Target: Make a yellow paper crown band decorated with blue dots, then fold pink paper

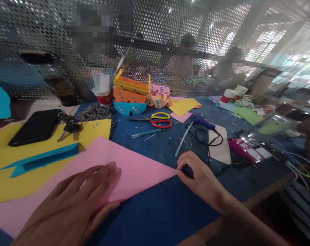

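Observation:
A large pink sheet of paper, narrowing to a sharp corner on the right, lies across the blue table. My left hand rests flat on it, palm down with the fingers stretched out. At the sheet's pointed right corner my right hand pinches the paper between thumb and fingers. Behind the left hand, a folded blue paper strip sits on yellow paper. A glue gun with a clear glue stick lies just beyond my right hand.
Scissors and a pen lie mid-table. Folded paper baskets stand behind, beside a cup. A black phone and keys are left. Cables, a magenta device and a clear container are right.

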The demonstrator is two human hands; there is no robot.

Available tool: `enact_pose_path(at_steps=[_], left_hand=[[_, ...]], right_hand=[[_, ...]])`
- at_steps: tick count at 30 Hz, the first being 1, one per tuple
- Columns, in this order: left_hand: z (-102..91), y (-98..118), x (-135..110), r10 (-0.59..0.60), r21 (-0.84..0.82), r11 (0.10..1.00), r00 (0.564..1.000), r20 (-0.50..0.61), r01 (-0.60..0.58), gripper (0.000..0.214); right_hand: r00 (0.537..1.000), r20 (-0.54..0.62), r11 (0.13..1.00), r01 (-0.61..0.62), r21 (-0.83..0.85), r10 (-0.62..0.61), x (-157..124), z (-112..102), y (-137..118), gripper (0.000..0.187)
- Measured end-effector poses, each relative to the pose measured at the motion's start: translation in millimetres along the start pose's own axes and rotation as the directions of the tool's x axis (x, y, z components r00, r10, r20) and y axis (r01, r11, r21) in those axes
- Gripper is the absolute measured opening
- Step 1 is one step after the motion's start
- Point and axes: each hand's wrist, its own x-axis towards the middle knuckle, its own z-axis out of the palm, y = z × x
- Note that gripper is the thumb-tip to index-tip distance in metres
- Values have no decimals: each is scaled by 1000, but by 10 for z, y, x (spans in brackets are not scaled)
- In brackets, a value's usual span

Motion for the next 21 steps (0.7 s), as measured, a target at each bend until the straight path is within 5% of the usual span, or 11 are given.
enact_pose_path(at_steps=[21], left_hand=[[13,6,9,25,4,1000,1000,-13,-25,70]], right_hand=[[999,-20,999,25,-23,-25,4,-3,-1,22]])
